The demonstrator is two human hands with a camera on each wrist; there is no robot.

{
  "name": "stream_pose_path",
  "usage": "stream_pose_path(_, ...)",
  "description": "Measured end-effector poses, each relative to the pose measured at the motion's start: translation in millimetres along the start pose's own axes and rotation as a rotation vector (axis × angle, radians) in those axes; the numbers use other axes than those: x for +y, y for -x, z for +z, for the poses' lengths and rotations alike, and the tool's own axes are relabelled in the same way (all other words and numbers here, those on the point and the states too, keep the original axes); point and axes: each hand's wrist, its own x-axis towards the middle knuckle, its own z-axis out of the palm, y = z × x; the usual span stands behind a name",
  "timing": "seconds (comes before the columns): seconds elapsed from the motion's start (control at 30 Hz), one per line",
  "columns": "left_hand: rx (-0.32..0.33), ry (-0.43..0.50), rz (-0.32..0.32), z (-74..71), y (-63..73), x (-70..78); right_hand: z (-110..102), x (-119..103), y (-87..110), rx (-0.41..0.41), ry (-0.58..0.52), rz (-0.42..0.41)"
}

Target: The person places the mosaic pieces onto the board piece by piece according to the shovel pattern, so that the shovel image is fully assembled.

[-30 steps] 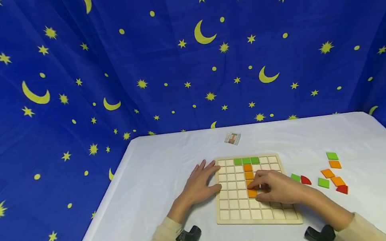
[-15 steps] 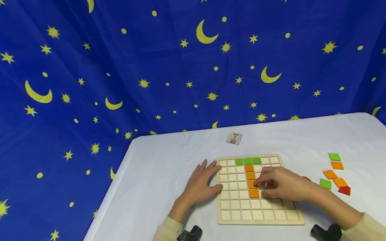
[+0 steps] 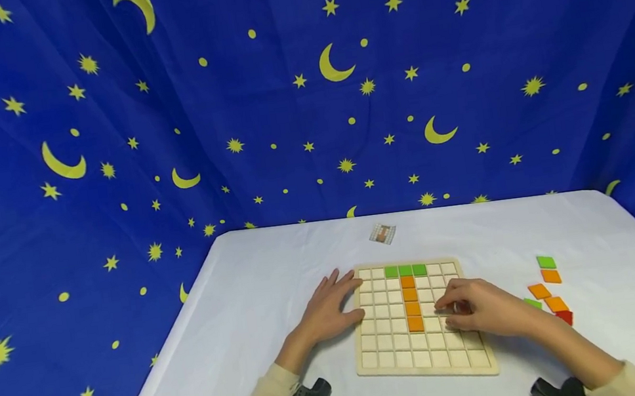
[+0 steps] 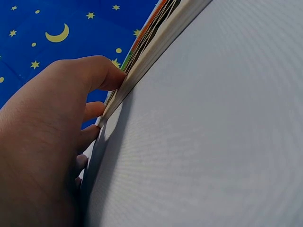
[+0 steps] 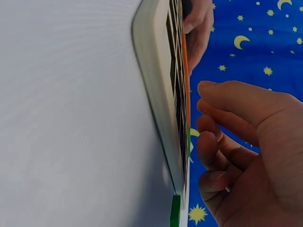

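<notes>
A pale wooden grid board (image 3: pixel 385 340) lies on the table. Three green square tiles (image 3: pixel 405 270) sit side by side in its top row, and a column of orange square tiles (image 3: pixel 412 309) runs down from the middle one. My left hand (image 3: pixel 328 307) touches the board's left edge with thumb and index finger, its fingers spread. Over the right half of the board hovers my right hand (image 3: pixel 488 308), thumb and fingers loosely bent. In the right wrist view nothing shows between the fingertips (image 5: pixel 207 85), which stand apart from the board.
Right of the board lie loose pieces: green tiles (image 3: pixel 546 262), orange tiles (image 3: pixel 540 291) and a red piece (image 3: pixel 563 317), partly hidden by the right arm. A small patterned card (image 3: pixel 383 234) lies behind the board. Blue star-printed cloth (image 3: pixel 281 97) hangs around the white table (image 3: pixel 278 262).
My right hand has drawn back rightward from the lower orange tiles, leaving the orange column in full view. The left hand keeps its place at the board's edge.
</notes>
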Motion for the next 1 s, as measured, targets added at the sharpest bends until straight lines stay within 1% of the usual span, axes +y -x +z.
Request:
stream_pose_path(0.2,0.009,-0.003,-0.003,0.2,1.8,-2.3,-5,4,8.2,0.003,0.017,0.037)
stream_pose_path(0.33,0.005,0.013,-0.008,-0.2,2.4,-1.0,-8,6,15.0,0.019,0.020,0.052)
stream_pose_path(0.53,0.003,-0.003,0.002,0.2,1.4,-1.0,-17,13,27.5,0.053,0.020,0.079)
stream_pose_path(0.6,0.004,-0.012,0.004,0.4,1.5,-1.6,-20,15,32.0,0.060,0.017,0.102)
stream_pose_path(0.83,-0.006,0.003,0.001,0.3,2.3,-0.9,-30,25,47.4,0.088,-0.049,0.216)
stream_pose_path(1.0,0.001,-0.004,0.002,1.0,1.3,0.3,-43,34,60.6,0.119,-0.033,0.262)
